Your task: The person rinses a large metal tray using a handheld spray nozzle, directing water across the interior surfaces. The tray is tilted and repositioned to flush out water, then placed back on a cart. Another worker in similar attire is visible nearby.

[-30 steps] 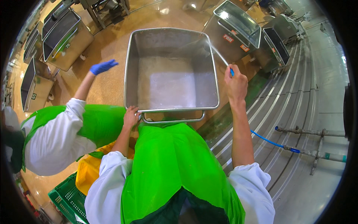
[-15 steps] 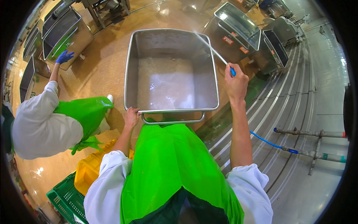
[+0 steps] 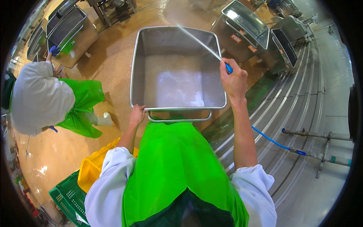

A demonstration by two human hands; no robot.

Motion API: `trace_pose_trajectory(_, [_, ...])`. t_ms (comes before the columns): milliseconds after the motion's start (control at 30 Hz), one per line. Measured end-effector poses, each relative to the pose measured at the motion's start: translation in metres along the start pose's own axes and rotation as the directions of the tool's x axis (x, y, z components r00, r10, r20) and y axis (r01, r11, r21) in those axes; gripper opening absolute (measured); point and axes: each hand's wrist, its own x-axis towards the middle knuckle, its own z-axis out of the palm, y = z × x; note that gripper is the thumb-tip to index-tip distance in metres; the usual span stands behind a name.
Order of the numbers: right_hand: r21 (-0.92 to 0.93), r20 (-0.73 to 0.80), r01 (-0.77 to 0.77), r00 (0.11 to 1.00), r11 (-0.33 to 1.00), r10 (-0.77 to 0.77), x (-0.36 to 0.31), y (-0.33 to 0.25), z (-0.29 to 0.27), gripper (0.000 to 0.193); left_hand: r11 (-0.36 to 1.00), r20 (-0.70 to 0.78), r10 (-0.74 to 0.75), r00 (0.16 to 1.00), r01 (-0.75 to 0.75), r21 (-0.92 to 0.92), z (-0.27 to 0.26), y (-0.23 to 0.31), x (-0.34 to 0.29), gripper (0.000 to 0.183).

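Note:
A deep steel tub (image 3: 138,75) stands in front of me, its inner walls and bottom wet. My right hand (image 3: 233,78) is closed round the end of a blue hose (image 3: 228,68) above the tub's right rim. From it a thin white water jet (image 3: 198,41) runs up and left across the tub to its far rim, with mist beyond. My left hand (image 3: 138,114) grips the tub's near left corner, close to the tube handle (image 3: 179,120) on the near side.
At the left a co-worker in a green apron (image 3: 81,92) bends by other steel tubs (image 3: 85,41). More tubs (image 3: 234,41) stand far right. Yellow (image 3: 89,170) and green crates (image 3: 68,193) lie at lower left. Ribbed metal flooring (image 3: 280,125) and wall pipes (image 3: 321,157) are at right.
The water jet has swung left along the tub's far rim, and my right hand has shifted slightly left and away. My left hand stays at the corner. The co-worker has moved left.

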Motion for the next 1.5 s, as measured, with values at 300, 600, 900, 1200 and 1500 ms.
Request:
trace_pose_trajectory(300, [0.103, 0.002, 0.098, 0.995, 0.990, -0.099, -0.005, -0.013, 0.009, 0.011, 0.998, 0.055, -0.059, 0.997, 0.059, 0.011, 0.000, 0.003, 0.001, 0.038])
trace_pose_trajectory(600, [0.178, 0.051, 0.067, 0.996, 0.982, -0.077, -0.006, -0.029, 0.002, 0.011, 0.999, 0.011, -0.007, 1.000, 0.006, 0.047, 0.008, -0.004, 0.004, 0.033])
trace_pose_trajectory(900, [0.229, 0.105, 0.062, 0.991, 0.971, -0.088, -0.012, -0.033, 0.003, 0.011, 0.998, 0.012, -0.017, 1.000, 0.017, 0.063, 0.008, -0.004, 0.005, 0.037])
trace_pose_trajectory(1200, [-0.154, -0.019, -0.029, 0.999, 0.988, 0.026, -0.017, 0.002, -0.004, 0.012, 0.998, 0.006, -0.036, 0.999, 0.035, 0.060, 0.005, 0.001, 0.002, 0.037])
trace_pose_trajectory(1500, [0.068, 0.001, -0.010, 1.000, 0.998, 0.010, -0.032, 0.005, 0.003, 0.012, 0.998, 0.029, -0.056, 0.998, 0.055, 0.029, 0.002, 0.004, 0.002, 0.034])
